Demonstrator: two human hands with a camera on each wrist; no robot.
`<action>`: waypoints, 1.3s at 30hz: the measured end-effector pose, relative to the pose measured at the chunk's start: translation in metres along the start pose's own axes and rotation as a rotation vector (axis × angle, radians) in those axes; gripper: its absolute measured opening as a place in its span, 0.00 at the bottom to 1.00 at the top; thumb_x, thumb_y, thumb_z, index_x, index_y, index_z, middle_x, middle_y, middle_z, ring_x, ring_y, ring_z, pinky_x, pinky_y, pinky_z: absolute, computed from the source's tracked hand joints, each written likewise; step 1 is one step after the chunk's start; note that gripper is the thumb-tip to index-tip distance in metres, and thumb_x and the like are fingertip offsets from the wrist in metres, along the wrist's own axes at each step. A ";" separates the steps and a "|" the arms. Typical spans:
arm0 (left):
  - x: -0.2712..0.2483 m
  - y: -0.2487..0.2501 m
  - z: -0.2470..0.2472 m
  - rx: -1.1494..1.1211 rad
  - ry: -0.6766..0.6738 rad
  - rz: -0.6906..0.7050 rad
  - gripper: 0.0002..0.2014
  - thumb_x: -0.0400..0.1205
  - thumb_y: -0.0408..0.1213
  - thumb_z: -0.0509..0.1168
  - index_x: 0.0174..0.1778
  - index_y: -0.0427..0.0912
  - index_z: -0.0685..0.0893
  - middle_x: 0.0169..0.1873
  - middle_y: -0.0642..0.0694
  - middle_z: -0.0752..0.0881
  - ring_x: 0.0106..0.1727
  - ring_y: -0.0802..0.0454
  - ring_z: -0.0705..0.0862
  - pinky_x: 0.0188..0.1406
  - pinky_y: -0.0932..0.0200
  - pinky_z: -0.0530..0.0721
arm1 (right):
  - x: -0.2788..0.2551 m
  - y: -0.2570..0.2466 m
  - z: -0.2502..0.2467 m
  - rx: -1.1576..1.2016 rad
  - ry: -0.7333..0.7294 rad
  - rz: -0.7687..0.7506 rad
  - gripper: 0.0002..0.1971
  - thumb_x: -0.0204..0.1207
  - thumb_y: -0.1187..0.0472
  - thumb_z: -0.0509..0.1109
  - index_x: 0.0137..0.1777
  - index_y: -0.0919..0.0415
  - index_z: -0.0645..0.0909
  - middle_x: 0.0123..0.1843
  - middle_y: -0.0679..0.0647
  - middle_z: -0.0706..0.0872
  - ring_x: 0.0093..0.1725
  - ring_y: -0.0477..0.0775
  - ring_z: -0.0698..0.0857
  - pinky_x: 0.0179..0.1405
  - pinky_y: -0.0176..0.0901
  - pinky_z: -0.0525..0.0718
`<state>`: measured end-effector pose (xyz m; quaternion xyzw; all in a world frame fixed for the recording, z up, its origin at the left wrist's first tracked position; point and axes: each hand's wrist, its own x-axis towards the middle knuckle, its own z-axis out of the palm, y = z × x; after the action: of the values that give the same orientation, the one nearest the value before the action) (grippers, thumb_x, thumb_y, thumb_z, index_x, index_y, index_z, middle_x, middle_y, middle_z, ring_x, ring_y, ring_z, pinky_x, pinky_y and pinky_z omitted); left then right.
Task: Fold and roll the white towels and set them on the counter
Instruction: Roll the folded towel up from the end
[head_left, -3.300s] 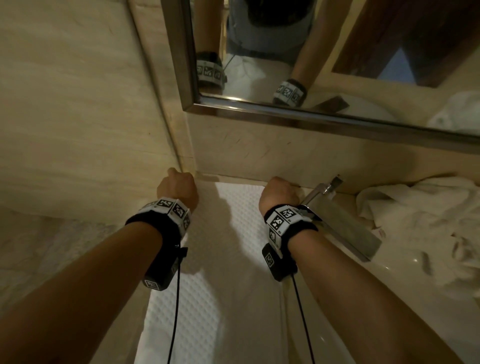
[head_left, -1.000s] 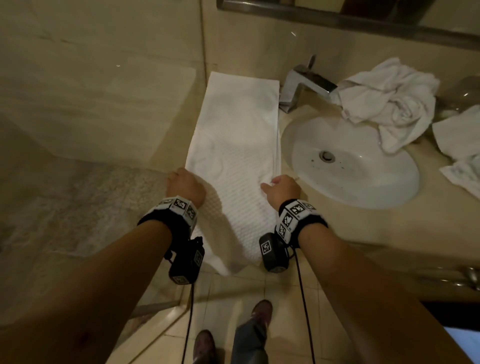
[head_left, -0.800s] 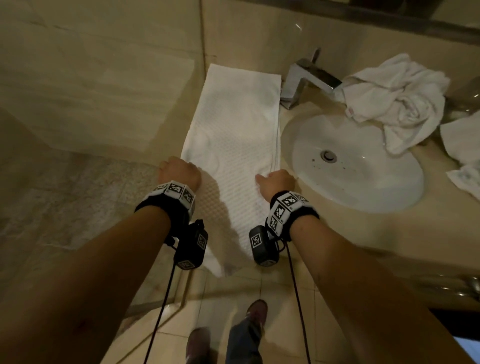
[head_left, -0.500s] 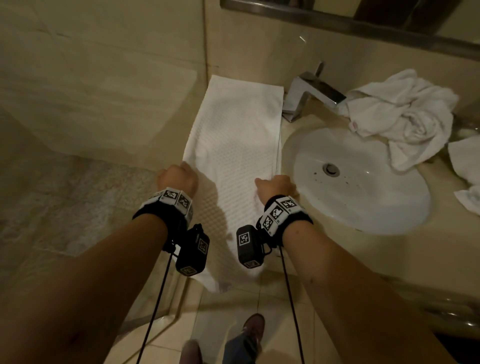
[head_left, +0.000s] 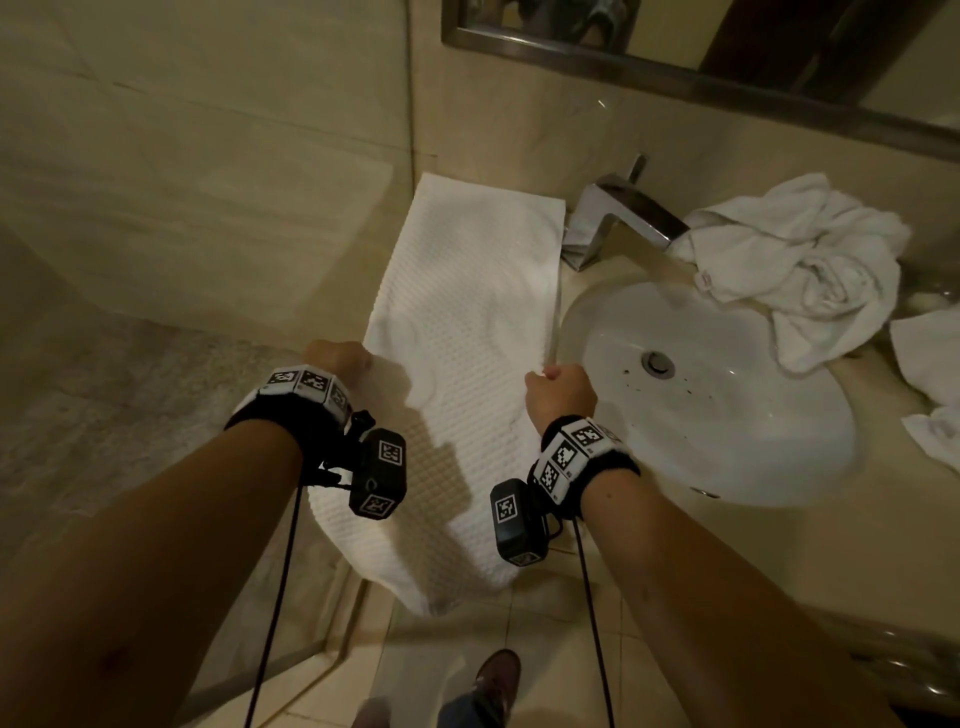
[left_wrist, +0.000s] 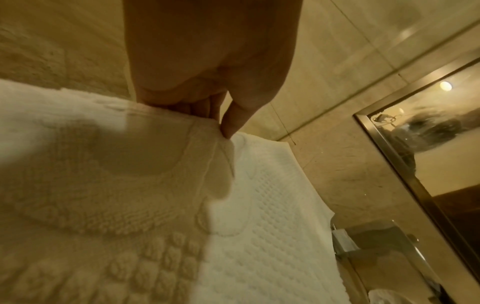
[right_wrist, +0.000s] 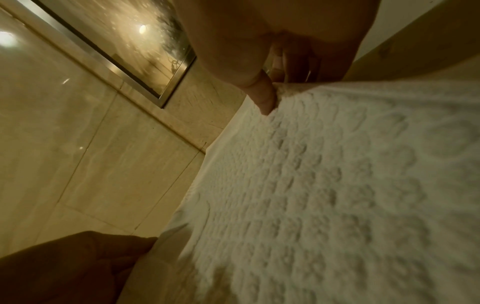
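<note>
Both hands have slid back along the towel (head_left: 470, 332) since 3.3 s ago, when they were up at its far end by the wall; now they are near the counter's (head_left: 737, 566) front edge. Since 0.5 s ago they have hardly moved.

L hand (head_left: 337, 358) is clamped on the towel's left edge: thumb on top, fingers (left_wrist: 200, 107) curled under, cloth bunched up a bit at the pinch. R hand (head_left: 561, 392) is clamped on the right edge the same way, thumb pressed into the bumpy cloth in the R wrist view.

Towel is folded into a long strip. It lies flat on the counter, just left of the sink (head_left: 727, 395). Its far end is close to the wall, beside the tap (head_left: 618, 218). Its near end hangs over the counter's front edge, above the floor.

More white towels: a crumpled pile (head_left: 800, 270) sits behind the sink w/ one part draped on the tap's spout, and more white cloth (head_left: 930, 364) lies at the far right. Mirror (head_left: 675, 47) hangs on the wall above. One shoe (head_left: 496, 675) shows on the floor tiles.
</note>
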<state>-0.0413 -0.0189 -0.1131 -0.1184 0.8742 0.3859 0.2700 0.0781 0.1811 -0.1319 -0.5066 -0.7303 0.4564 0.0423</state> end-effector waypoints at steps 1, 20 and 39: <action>-0.002 0.001 0.001 0.001 0.011 -0.015 0.19 0.81 0.33 0.66 0.67 0.26 0.79 0.65 0.31 0.81 0.67 0.35 0.80 0.54 0.51 0.79 | 0.001 0.001 0.000 0.004 0.005 0.004 0.12 0.80 0.61 0.65 0.61 0.62 0.77 0.63 0.62 0.82 0.59 0.63 0.81 0.50 0.43 0.75; -0.026 -0.036 0.012 0.125 0.161 0.109 0.23 0.78 0.48 0.68 0.62 0.35 0.77 0.59 0.36 0.83 0.60 0.36 0.81 0.55 0.50 0.78 | -0.013 0.020 -0.002 -0.116 0.022 -0.038 0.20 0.76 0.58 0.73 0.65 0.65 0.75 0.64 0.61 0.82 0.62 0.62 0.82 0.57 0.45 0.80; -0.096 -0.140 0.005 -0.011 0.167 0.298 0.17 0.79 0.42 0.67 0.58 0.36 0.75 0.48 0.42 0.84 0.50 0.41 0.83 0.47 0.53 0.79 | -0.143 0.123 0.012 0.036 0.271 0.124 0.28 0.69 0.43 0.76 0.59 0.63 0.77 0.68 0.60 0.73 0.69 0.62 0.72 0.66 0.52 0.75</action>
<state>0.0982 -0.1098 -0.1471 -0.0206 0.8993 0.4154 0.1355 0.2277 0.0709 -0.1686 -0.6068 -0.6768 0.3987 0.1212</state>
